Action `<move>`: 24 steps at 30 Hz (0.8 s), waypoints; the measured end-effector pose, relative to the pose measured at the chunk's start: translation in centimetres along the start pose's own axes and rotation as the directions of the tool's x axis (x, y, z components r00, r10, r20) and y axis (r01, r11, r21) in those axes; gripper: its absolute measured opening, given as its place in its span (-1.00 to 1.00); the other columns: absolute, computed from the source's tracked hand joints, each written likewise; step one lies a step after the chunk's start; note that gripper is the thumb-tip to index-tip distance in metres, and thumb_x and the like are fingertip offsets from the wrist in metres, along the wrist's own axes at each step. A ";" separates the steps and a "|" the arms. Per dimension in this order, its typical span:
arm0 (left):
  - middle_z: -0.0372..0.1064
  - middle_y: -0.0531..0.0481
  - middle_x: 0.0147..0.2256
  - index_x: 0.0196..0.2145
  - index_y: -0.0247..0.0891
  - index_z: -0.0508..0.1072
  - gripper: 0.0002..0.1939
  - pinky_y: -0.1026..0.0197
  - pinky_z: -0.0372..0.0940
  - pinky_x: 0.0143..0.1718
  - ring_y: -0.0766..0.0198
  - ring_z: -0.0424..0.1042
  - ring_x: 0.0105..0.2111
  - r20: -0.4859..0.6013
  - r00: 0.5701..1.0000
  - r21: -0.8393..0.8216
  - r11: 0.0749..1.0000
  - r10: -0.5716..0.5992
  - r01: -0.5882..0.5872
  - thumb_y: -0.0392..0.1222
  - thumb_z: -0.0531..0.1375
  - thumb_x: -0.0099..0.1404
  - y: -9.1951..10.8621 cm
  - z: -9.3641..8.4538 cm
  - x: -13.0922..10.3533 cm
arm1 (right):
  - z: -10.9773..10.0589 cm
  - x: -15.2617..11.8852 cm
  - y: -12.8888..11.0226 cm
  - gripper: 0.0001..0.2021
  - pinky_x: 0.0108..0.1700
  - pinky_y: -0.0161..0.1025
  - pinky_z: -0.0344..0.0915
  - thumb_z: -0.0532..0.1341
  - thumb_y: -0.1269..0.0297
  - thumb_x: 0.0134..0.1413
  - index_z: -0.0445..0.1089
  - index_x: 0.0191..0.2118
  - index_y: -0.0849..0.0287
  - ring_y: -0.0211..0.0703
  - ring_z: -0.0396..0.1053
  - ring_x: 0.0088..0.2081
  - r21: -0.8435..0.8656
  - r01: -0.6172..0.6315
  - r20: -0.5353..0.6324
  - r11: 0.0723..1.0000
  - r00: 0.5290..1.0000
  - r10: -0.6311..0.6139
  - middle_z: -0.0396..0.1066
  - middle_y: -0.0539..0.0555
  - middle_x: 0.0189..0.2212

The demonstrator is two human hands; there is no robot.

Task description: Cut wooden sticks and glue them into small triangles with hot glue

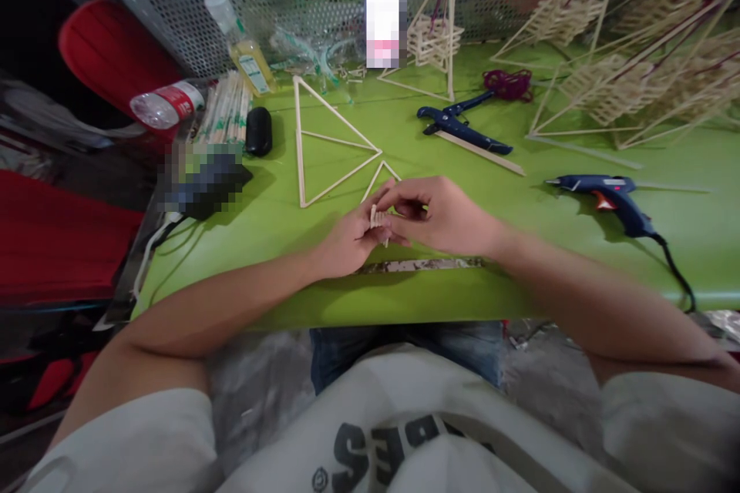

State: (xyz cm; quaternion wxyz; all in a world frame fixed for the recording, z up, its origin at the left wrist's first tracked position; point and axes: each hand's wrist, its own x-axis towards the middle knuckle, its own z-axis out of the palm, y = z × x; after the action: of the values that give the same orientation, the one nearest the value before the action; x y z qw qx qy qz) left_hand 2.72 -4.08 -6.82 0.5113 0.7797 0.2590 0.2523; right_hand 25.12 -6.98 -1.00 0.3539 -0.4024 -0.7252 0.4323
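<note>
My left hand [344,243] is closed around a small bunch of short wooden sticks [378,218], whose pale ends show between the fingers. Over the same bunch, my right hand [444,214] bends its fingers in a pinch; its fingertips meet the left hand, and whether they grip a stick is hard to make out. Just beyond the hands lies a small stick triangle [392,167], partly covered by them. A larger wooden stick frame [300,146] rests flat to the left. Between my forearms, a long narrow patterned strip [425,266] lies near the table's front edge.
On the green table [491,293], a blue glue gun [616,189] with its cord lies right. Blue cutters [462,127] rest on a flat stick. Stick models [433,42] stand at the back. Bundled sticks [223,112], a bottle [248,62] and a black case [258,131] are left.
</note>
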 end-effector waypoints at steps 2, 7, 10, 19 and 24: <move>0.61 -0.20 0.18 0.41 -0.12 0.45 -0.52 -0.12 0.54 0.24 -0.02 0.67 0.13 -0.011 1.000 0.040 0.999 0.015 -0.015 -0.10 0.21 0.61 0.2 0.1 0.0 | 0.4 0.0 0.0 -0.89 -0.47 -0.22 -0.02 0.43 0.25 0.28 0.67 -0.20 0.17 -0.33 0.02 -0.52 -0.012 0.012 -0.032 1.000 0.999 -0.013 0.28 -0.08 -0.55; 0.62 -0.21 0.09 0.16 -0.23 0.60 -0.71 -0.02 0.60 0.09 0.05 0.70 0.00 -0.013 0.995 0.058 0.993 0.103 -0.102 -0.17 0.18 0.61 0.1 0.4 0.2 | 1.3 0.1 0.0 -0.86 -0.45 -0.22 0.08 0.40 0.22 0.34 0.70 -0.19 0.15 -0.30 0.15 -0.48 -0.010 0.013 -0.086 1.000 0.996 -0.014 0.48 0.04 -0.42; 0.64 -0.20 0.06 0.09 -0.23 0.61 -0.76 -0.02 0.60 0.07 0.05 0.71 -0.03 0.008 0.996 0.017 0.996 0.090 -0.090 -0.17 0.19 0.61 0.2 0.4 0.3 | 1.6 0.1 -0.1 -0.86 -0.43 -0.22 0.15 0.40 0.23 0.34 0.69 -0.22 0.17 -0.27 0.25 -0.45 0.008 0.078 -0.104 0.997 0.992 -0.076 0.53 0.07 -0.39; 0.70 -0.19 0.04 0.52 -0.17 0.22 -0.42 -0.03 0.54 0.17 0.11 0.73 0.00 0.120 0.985 -0.349 0.923 -0.128 0.162 -0.15 0.17 0.64 0.5 0.5 -0.2 | -4.3 0.9 0.1 -0.74 -0.56 -0.20 0.02 0.53 0.05 0.28 0.59 -0.32 0.07 -0.33 0.09 -0.58 0.059 0.366 -0.645 0.929 0.724 -0.244 0.36 -0.06 -0.54; 0.71 -0.15 -0.14 0.02 -0.27 0.58 -0.82 0.04 0.53 0.07 0.14 0.71 -0.08 0.045 0.991 -0.296 0.946 -0.126 0.134 -0.15 0.24 0.59 0.9 -0.5 0.4 | -10.7 1.7 2.4 -0.51 -0.57 -0.14 -0.04 0.54 -0.27 0.14 0.46 -0.39 0.02 -0.30 0.07 -0.61 -0.152 0.317 -0.822 0.936 0.485 -0.298 0.25 -0.06 -0.58</move>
State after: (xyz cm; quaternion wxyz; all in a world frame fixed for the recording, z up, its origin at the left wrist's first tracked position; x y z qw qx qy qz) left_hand 2.77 -3.76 -5.77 0.6418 0.6781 0.2622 0.2440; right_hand 34.25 -1.13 1.12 0.7304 -0.4192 -0.5244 0.1255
